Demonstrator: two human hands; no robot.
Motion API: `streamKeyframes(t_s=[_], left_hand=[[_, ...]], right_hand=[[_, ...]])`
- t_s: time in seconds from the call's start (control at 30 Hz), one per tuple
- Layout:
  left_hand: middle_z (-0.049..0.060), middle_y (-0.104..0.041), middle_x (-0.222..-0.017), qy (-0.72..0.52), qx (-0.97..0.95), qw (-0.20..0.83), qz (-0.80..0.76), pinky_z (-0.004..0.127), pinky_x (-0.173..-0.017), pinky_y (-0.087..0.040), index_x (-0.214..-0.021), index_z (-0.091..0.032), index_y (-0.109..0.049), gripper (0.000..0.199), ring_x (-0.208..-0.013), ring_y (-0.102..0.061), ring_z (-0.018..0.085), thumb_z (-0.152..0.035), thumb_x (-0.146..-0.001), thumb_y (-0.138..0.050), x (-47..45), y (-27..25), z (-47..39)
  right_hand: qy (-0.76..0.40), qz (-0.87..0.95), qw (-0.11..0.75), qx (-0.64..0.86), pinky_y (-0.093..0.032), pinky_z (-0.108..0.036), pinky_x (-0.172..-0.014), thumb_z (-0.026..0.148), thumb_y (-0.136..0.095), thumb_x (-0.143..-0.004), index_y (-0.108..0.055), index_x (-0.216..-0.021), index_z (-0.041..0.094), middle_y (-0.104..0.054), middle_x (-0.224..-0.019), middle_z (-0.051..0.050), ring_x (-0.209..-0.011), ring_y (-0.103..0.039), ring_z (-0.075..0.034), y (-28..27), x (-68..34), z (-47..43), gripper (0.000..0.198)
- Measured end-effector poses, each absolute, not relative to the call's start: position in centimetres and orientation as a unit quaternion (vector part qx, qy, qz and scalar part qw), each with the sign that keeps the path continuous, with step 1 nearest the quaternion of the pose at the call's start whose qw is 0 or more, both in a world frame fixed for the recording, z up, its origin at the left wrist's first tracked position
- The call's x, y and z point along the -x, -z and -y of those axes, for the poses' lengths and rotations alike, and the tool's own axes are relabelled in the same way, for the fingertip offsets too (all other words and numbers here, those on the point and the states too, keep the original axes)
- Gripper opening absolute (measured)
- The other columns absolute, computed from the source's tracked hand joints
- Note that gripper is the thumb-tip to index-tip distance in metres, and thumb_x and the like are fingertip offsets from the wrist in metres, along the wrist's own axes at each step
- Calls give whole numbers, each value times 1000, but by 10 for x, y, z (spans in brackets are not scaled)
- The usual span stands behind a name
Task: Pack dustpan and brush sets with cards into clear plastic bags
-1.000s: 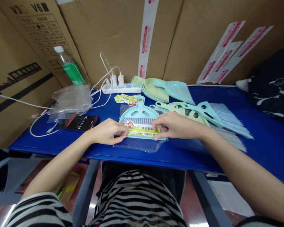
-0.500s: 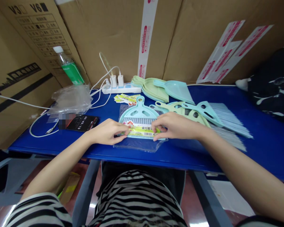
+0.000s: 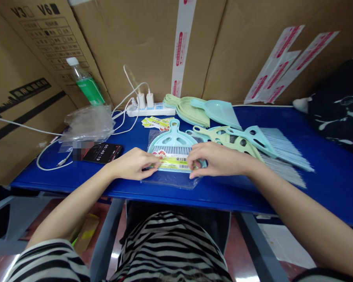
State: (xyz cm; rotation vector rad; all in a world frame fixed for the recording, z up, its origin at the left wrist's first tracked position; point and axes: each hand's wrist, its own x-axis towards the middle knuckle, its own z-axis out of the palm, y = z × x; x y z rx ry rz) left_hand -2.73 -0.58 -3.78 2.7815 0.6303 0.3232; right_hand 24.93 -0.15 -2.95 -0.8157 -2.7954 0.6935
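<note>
A light blue dustpan [image 3: 174, 135] lies in front of me with its handle pointing away, the grey bristles of a brush [image 3: 172, 150] showing across it. Over the lower part of this set is a yellow and white label card [image 3: 176, 159] with red flowers. My left hand [image 3: 135, 162] pinches the card's left end between thumb and fingers. At the right end, my right hand [image 3: 217, 158] has its curled fingers and thumb on the card, hiding that corner. Clear plastic bag [image 3: 176, 181] film spreads around the dustpan; whether it covers the card I cannot tell.
Several loose brushes [image 3: 253, 141] lie to the right, and stacked dustpans [image 3: 194, 111] behind. More label cards [image 3: 155, 122] sit near a power strip [image 3: 151, 110] with white cables. Leftward are a phone [image 3: 102, 152], clear bags [image 3: 88, 123] and a bottle [image 3: 86, 84]. Cardboard walls the back.
My right hand has shifted slightly left, its fingers curling further over the label card's right end. My left hand stays where it was.
</note>
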Motion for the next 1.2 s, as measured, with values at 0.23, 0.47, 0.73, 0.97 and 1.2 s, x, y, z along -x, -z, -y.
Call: streamKeyframes(t_s=[0.23,0.47,0.73,0.97,1.2], left_hand=[[-5,-51,-57,-97,-961,141,-216,21,-52,-31,-74,-19,-57,18,-49,-45,8,-16,-87,-45,27,37,7],[-6,-49,-60,-93,-963,147,-207,22,-54,-31,-79,-19,-55,20,-50,-42,9,-36,-91,-56,29,36,7],[-4,-56,-69,-68,-962,182,-193,23,-55,-32,-88,-20,-56,40,-55,-46,11,-57,-82,-66,31,34,5],[-3,-56,-69,-61,-964,173,-194,23,-57,-36,-80,-20,-56,7,-59,-49,11,-25,-84,-54,31,30,9],[-2,-57,-69,-73,-964,173,-189,23,-56,-36,-73,-20,-55,13,-60,-49,12,-24,-86,-52,31,29,8]], right_hand=[[-260,927,73,262,-39,-28,-67,58,-69,-82,-67,-73,19,-61,-70,-1,-69,-55,-16,30,-252,3,39],[-261,936,59,229,-41,-30,-73,57,-73,-78,-66,-81,19,-60,-78,-2,-76,-55,-18,30,-256,5,39],[-264,938,44,221,-39,-30,-75,25,-68,-85,-64,-77,20,-62,-73,0,-75,-54,-17,30,-256,3,10],[-257,938,52,228,-38,-30,-72,17,-55,-84,-56,-71,21,-59,-68,0,-72,-52,-16,28,-256,5,13],[-248,935,40,252,-37,-29,-67,10,-50,-74,-43,-66,23,-52,-67,1,-67,-47,-15,26,-255,6,16]])
